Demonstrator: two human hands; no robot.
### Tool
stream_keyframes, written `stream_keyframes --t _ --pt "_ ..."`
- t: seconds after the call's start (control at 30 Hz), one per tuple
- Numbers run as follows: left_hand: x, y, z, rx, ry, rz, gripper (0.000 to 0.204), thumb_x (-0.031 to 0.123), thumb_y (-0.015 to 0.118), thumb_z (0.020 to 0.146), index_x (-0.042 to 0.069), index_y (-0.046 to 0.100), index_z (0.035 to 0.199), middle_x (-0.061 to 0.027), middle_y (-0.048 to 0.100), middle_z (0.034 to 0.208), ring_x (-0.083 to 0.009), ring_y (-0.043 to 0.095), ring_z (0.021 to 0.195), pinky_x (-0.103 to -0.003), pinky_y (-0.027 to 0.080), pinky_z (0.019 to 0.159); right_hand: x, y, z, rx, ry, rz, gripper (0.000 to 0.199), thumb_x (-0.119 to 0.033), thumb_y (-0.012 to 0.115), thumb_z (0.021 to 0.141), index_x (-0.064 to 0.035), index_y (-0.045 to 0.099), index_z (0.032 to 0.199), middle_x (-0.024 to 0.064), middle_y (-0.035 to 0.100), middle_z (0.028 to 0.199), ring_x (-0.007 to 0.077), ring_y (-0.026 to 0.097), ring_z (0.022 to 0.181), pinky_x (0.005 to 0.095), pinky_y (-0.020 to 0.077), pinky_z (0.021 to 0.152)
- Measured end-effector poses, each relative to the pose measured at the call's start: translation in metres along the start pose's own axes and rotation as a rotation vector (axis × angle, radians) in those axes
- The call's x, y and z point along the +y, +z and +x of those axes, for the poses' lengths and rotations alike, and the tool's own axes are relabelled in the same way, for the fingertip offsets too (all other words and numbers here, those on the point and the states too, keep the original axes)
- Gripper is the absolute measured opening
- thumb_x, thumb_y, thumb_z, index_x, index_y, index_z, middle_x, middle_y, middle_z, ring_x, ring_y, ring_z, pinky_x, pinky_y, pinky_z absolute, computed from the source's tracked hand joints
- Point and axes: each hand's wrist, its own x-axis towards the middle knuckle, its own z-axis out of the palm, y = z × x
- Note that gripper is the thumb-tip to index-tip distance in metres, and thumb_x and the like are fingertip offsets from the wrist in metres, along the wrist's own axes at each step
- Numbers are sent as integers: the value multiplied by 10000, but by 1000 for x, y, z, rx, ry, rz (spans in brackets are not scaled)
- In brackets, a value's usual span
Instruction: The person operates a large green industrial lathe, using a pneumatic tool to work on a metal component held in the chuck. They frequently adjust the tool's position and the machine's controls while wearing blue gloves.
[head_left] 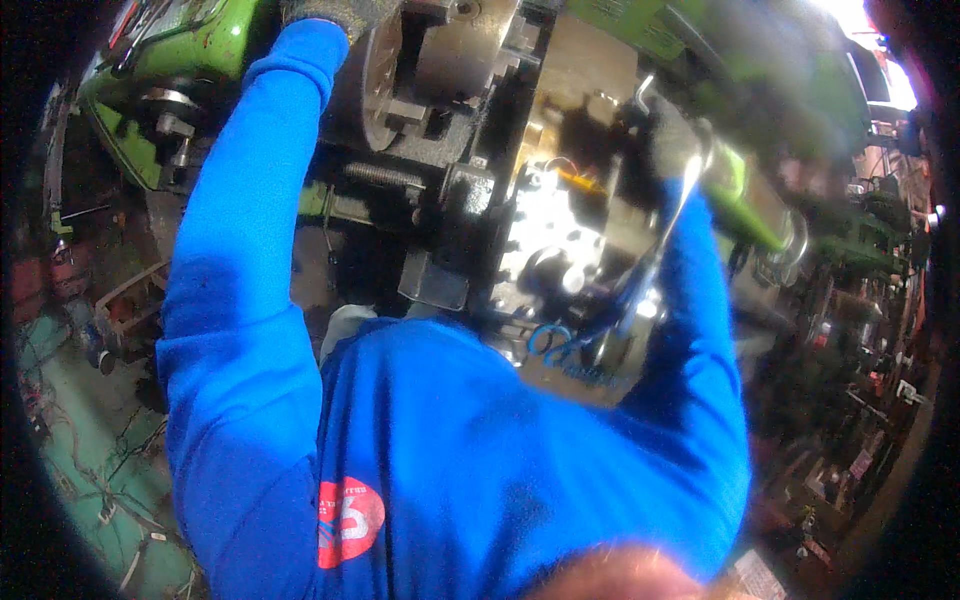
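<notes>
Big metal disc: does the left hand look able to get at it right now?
Likely yes: the gloved left hand is close beside the metal disc, with nothing visible between them; contact is unclear.

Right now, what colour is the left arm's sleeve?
The left sleeve is bright blue, clearest in the head view.

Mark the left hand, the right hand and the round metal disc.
Left hand (350,12): head view, visible glove.
Right hand (673,140): head view, middle of the glove.
Round metal disc (374,95): head view, on its side.
</notes>
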Motion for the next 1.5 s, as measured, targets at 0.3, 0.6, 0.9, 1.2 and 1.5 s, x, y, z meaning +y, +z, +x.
stream_keyframes --t 0.3,0.6,0.9,1.2,1.5 --pt "-1 1 0 20 11 20 352 319 725 832 100 715 1108 -153 706 1139 -348 654 1108 -454 511 965 -31 11 -24 2 287 490 307 -231 495 1046 -11 682 1151 154 686 972 262 673 855 383 569 717" --pt "-6 16 0 31 75 -13 401 319 718 836 86 703 1162 -153 692 1195 -349 636 1144 -436 502 999 55 -15 12 120 -410 -276 286 -213 490 1054 -21 676 1155 120 699 966 227 676 814 369 563 679" --pt "-8 13 1 -54 46 -33 542 470 701 856 66 685 1217 -213 671 1249 -398 629 1159 -473 492 1003 61 -3 19 43 -219 -212 366 -208 387 1075 -90 546 1383 160 735 1046 281 737 827 423 595 691" --pt "-29 35 12 -201 104 136 512 499 673 881 138 694 1243 -134 686 1289 -348 628 1211 -488 499 1008 86 -10 21 167 -261 -323 370 -174 586 949 -159 594 1319 210 710 1136 404 711 957 493 571 849" --pt "-9 4 12 -222 -40 157 553 427 693 865 101 659 1310 -175 612 1393 -371 568 1289 -503 483 1060 63 -70 -186 668 119 -380 393 -409 602 988 -76 664 1187 272 668 1098 459 635 1036 501 497 900"
